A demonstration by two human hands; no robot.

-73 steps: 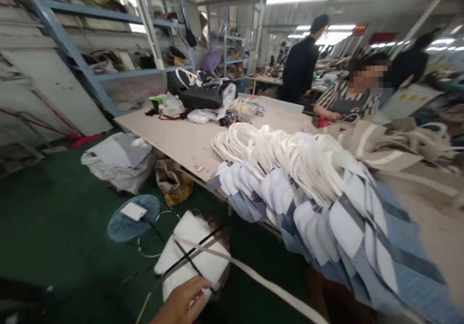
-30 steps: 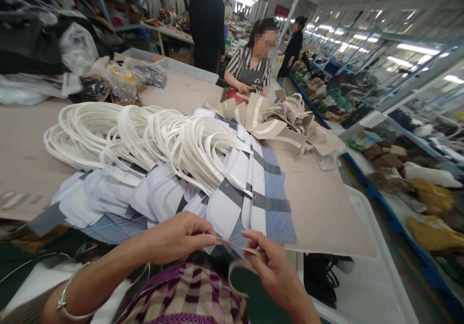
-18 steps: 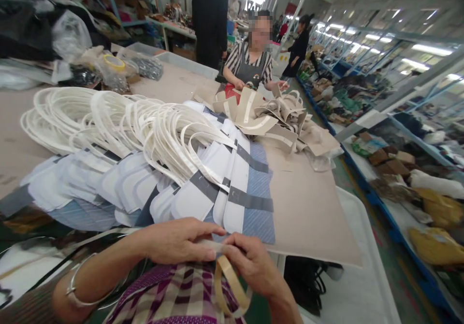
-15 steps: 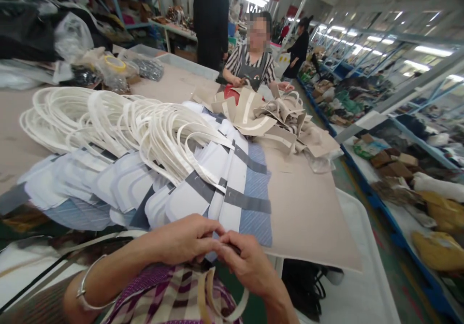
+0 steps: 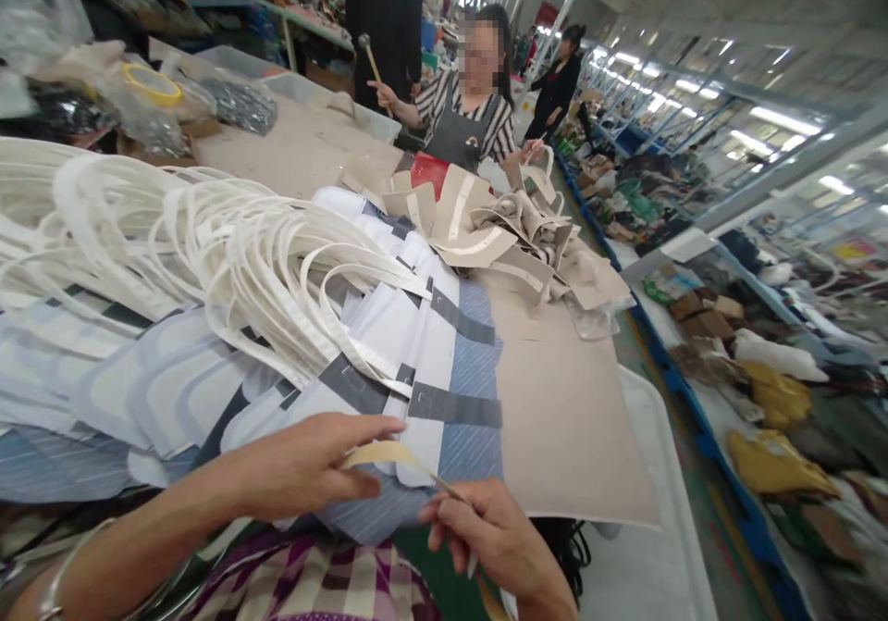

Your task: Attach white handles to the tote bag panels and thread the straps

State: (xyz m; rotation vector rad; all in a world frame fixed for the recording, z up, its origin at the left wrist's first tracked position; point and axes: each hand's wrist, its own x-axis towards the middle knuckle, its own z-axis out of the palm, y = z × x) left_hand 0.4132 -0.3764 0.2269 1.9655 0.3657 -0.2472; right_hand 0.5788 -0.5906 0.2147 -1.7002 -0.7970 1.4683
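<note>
My right hand is closed, pinching a narrow tan strip. The strip arches over to my left hand, and more of it hangs below my right hand. My left hand has its index finger and thumb spread apart. The strip's curved end lies between them; whether it touches the palm I cannot tell. Just beyond both hands lies a pile of white and blue striped fabric panels with dark grey tabs. White looped straps are attached to the panels and heaped over them.
A tan board covers the table. Beige pieces with white strips lie heaped at the far side, before a seated co-worker holding a small hammer. Plastic bags and a yellow tape roll are far left. Shelving runs along the right.
My hands have parted, exposing the tan strip between them. The left fingers have spread. The co-worker has raised a hammer. The view has shifted, moving the table things leftward.
</note>
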